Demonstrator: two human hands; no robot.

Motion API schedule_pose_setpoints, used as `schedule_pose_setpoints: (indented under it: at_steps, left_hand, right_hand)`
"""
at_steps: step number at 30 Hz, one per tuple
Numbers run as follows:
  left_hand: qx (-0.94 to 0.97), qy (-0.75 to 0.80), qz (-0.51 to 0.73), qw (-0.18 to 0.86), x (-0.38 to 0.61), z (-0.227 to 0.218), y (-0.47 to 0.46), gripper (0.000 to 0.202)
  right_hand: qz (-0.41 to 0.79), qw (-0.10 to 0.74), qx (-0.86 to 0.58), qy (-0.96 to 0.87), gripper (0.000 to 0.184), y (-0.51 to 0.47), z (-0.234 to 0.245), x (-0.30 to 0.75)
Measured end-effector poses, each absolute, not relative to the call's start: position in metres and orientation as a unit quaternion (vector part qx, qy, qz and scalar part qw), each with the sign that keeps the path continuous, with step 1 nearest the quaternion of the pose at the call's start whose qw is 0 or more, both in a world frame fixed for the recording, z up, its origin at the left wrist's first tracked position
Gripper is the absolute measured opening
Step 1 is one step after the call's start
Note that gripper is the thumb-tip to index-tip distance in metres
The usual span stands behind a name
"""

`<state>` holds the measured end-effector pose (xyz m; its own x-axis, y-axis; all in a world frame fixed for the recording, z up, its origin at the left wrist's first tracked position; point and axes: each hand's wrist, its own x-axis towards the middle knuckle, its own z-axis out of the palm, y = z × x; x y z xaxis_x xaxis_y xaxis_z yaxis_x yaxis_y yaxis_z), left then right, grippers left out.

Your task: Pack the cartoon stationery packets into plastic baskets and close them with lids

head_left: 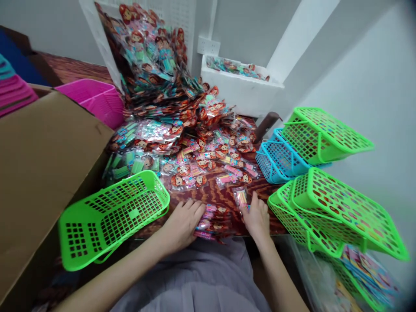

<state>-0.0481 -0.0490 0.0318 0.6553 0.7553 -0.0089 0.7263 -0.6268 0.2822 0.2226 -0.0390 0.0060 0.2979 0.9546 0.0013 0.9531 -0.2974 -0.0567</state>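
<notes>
A small stack of cartoon-girl stationery packets (pixel 217 222) lies at the near edge of the wooden table (pixel 221 193). My left hand (pixel 183 223) rests on the stack's left side, fingers stretched out and together. My right hand (pixel 256 216) presses against the stack's right side and touches one clear packet (pixel 241 198) with its fingertips. A big heap of the same packets (pixel 182 130) covers the table beyond my hands. An empty green basket (pixel 112 216) sits tilted just left of my left hand.
A brown cardboard box (pixel 42 173) stands at the left with a pink basket (pixel 97 99) behind it. Green baskets (pixel 328 212) and blue baskets (pixel 279 158) are stacked at the right. A white foam box (pixel 240 91) with packets stands against the back wall.
</notes>
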Motion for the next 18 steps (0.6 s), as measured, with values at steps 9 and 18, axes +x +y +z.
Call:
schedule_pose_setpoints:
  at_steps: [9, 18]
  left_hand:
    - [0.900, 0.412, 0.073, 0.122, -0.050, 0.036, -0.050, 0.064]
    - [0.886, 0.438, 0.133, 0.068, -0.055, 0.027, -0.065, 0.071]
  right_hand:
    - [0.229, 0.136, -0.740, -0.617, 0.017, -0.024, 0.007, 0.221]
    - [0.457, 0.045, -0.429, -0.778, 0.049, 0.009, 0.061, 0.150]
